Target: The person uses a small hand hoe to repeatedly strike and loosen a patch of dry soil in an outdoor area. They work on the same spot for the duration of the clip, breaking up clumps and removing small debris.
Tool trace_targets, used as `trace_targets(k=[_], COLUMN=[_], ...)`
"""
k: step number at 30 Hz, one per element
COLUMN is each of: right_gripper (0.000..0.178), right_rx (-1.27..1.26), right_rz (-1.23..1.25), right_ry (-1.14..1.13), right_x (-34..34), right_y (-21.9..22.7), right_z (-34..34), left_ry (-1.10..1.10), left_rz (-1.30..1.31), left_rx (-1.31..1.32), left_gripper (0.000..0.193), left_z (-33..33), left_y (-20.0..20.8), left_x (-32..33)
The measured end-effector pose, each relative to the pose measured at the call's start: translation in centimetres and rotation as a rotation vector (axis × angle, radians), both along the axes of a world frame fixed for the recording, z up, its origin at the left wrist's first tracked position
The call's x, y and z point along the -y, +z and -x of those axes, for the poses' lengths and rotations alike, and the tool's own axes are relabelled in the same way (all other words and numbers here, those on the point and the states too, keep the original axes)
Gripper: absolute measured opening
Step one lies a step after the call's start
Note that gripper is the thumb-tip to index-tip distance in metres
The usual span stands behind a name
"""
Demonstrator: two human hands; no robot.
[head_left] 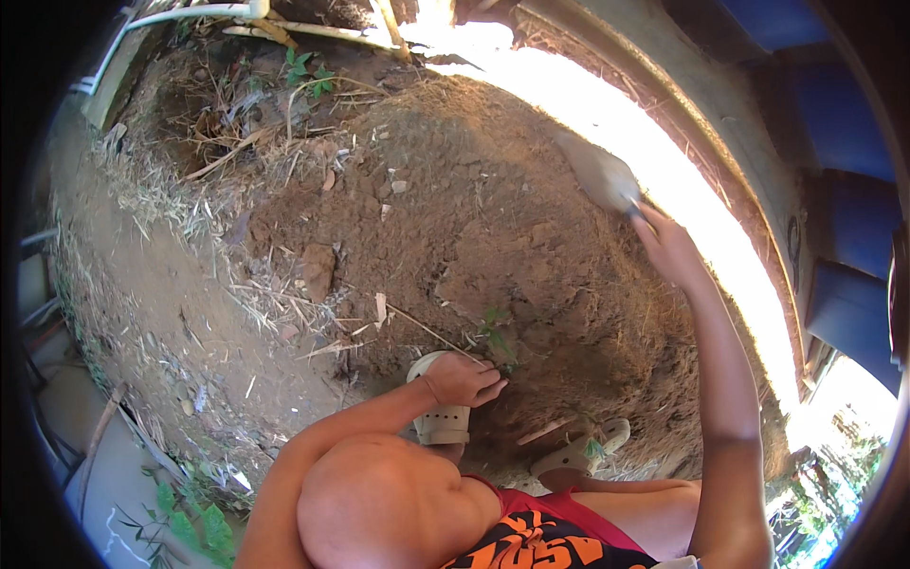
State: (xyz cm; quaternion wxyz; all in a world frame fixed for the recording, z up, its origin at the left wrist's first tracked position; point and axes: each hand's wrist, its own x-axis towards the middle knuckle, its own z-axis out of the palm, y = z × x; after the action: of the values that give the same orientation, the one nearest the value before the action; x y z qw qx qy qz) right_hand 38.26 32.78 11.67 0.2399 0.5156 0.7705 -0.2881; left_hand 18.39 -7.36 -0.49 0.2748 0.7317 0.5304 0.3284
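My right hand (668, 248), arm stretched far out to the right, grips the dark handle of a trowel (599, 175). Motion smears its grey blade, which is over the soil beside the bright sunlit strip. Close in front of me, my left hand (464, 379) is closed, fingers curled, above a pale clog (443, 424) on my foot. A small green plant (495, 334) stands right by those fingers, and a thin dry stalk (427, 327) reaches to them. Whether the fingers hold either one, I cannot tell.
Bare brown soil (493, 228) slopes around me, with dry straw, stones and a clod (318, 270). Leafy weeds (308, 74) grow at the far left near a white pipe (194, 11). A wall edge (706, 119) curves along the right. My other clog (607, 438) is at lower right.
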Motion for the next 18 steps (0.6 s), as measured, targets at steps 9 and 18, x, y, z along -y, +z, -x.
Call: trace_targets(k=[9, 18], right_gripper=[0.055, 0.063], right_rx=[-0.206, -0.189], right_rz=[-0.062, 0.231], right_ry=[0.094, -0.024], right_x=[-7.5, -4.7], right_y=[-13.5, -6.9], right_z=[16.2, 10.1], left_ry=[-0.053, -0.008], left_rz=[0.006, 0.006], left_rx=[0.020, 0.038], left_gripper=[0.035, 0.035], left_z=[-0.4, 0.1], left_y=[-0.2, -0.5], left_x=[-1.2, -1.2])
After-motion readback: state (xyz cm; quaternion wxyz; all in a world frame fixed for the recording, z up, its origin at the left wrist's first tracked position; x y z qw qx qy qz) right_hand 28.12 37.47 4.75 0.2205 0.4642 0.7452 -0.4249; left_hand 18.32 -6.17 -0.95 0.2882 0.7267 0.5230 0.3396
